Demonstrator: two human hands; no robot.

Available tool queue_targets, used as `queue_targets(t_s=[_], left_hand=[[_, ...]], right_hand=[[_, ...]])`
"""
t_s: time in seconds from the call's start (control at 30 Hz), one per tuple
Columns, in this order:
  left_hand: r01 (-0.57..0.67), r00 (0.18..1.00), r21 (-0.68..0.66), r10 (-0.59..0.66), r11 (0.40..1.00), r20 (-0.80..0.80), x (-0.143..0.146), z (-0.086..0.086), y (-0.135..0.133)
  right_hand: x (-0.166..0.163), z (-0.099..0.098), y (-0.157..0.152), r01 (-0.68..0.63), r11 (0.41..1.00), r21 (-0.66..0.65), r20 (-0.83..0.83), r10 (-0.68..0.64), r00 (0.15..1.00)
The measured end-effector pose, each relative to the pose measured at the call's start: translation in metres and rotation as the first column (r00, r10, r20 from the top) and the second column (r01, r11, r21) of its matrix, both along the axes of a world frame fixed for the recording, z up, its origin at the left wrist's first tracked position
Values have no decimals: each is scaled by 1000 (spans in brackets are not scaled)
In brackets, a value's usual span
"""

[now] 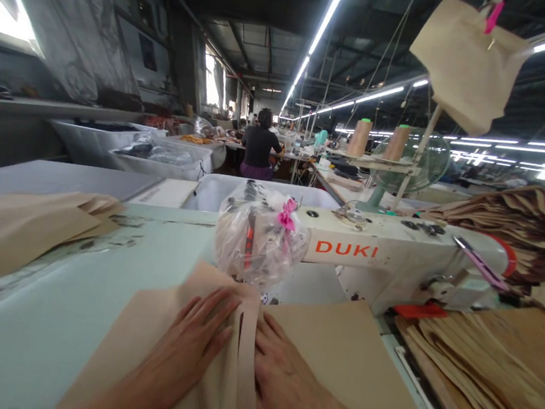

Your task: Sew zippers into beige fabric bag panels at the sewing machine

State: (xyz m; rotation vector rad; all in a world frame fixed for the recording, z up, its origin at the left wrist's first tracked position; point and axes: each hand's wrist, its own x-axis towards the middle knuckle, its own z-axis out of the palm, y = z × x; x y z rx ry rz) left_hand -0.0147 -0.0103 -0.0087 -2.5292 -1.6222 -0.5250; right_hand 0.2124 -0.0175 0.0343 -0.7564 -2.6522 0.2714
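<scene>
A large beige fabric piece [326, 342] lies under the head of a white sewing machine [351, 246] marked DUKI. Down its middle runs a narrow folded strip [246, 359], with a dark slit along its left side. My left hand [194, 346] lies flat on the fabric left of the strip, palm down and fingers stretched forward. At the strip's right edge, my right hand [283, 370] has its fingers bent and close together against the strip; its thumb is hidden there. Clear plastic [261, 239], tied with a pink band [287, 214], wraps the machine head and hides the needle.
Folded beige fabric [28, 226] lies on the table's left. Pink-handled snips [480, 262] rest on the machine. Stacked brown pieces [494, 374] stand to the right, near a red object [420, 311]. Behind are thread cones [359, 137], a fan [429, 166], white bins [160, 155] and a seated person [261, 144].
</scene>
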Motion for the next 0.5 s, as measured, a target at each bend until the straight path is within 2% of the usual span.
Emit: queue_targets(t_s=[0.1,0.23,0.33,0.4,0.5], left_hand=[[-45,999,-3,45,999,21,2,6,0],[92,996,-4,-92,996,-15,1,4,-40],[86,996,-51,-87,995,-12,-2,5,-56],[66,998,-68,-66,995,5,-2,7,-49],[70,997,-62,-68,996,32,0,10,-19]], right_hand=[[2,1,-1,24,1000,-18,50,-23,998],[6,-2,-5,2,1000,-12,60,-1,998],[9,-3,-9,-8,1000,-24,60,9,998],[9,-4,-9,-2,1000,-29,65,4,998],[8,-4,-6,0,1000,-28,75,2,997]])
